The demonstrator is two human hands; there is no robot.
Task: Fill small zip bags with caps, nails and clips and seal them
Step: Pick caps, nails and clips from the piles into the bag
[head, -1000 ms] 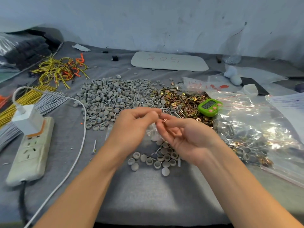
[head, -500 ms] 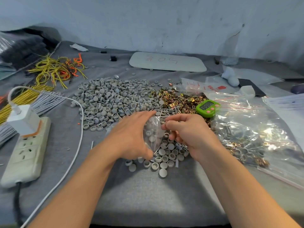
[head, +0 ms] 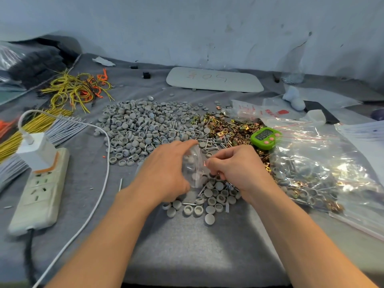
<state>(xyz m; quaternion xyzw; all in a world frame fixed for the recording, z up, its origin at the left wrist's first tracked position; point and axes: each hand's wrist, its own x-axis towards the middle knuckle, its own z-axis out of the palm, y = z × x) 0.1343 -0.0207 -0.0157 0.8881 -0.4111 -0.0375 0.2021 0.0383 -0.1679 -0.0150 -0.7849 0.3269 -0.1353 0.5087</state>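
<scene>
Holding a small zip bag (head: 192,166) upright over the grey cloth of the counter (head: 187,246), my left hand (head: 166,173) curls round its left side, with the forefinger at the top and the thumb low. The bag is clear, and a few grey caps show through it. My right hand (head: 236,169) is at the bag's right edge, fingers curled and bunched together against the plastic. I cannot tell whether they pinch the bag itself or some small piece.

Just under both hands lies a small heap of caps (head: 212,201) with a few nails among them. Beyond my hands the big pile of caps (head: 141,129) spreads across the cloth. At its right side it meets the brassy clips (head: 228,127), with loose nails (head: 209,142) lying where the two piles meet.

A green timer (head: 265,138) sits just right of the clips, at the edge of the large clear bags (head: 311,173) that hold mixed parts. On my left lies a power strip (head: 39,190) with a white charger (head: 35,150) plugged in, and its cable (head: 104,163) runs towards me. Yellow wires (head: 72,90) lie farther back on the left, and a white board (head: 214,80) rests near the wall.
</scene>
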